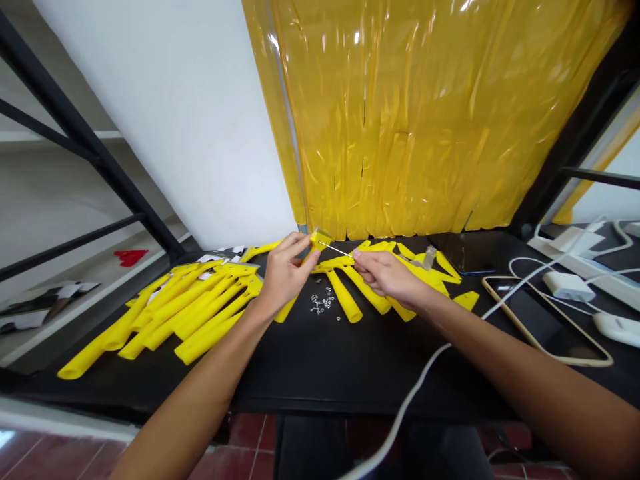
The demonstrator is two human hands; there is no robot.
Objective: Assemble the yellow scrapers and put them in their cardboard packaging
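Observation:
My left hand (284,270) is closed around a yellow plastic scraper (315,240), holding its head up above the black table; a greyish strip runs along the head's edge. In my right hand (384,273) is a screwdriver (334,249), its thin metal shaft pointing left with the tip at the scraper head. Fingers hide its handle. Below and between both hands lie small loose nuts and screws (323,301). Several yellow scraper handles (345,297) fan out just behind them, partly under my right hand.
A pile of yellow scrapers (200,300) covers the table's left side. On the right lie a phone in a pale case (547,320), a white charger (569,285) and white cables (425,373). A dark flat panel (463,252) lies before the yellow plastic curtain (400,133). Black frame bars (95,153) flank the table.

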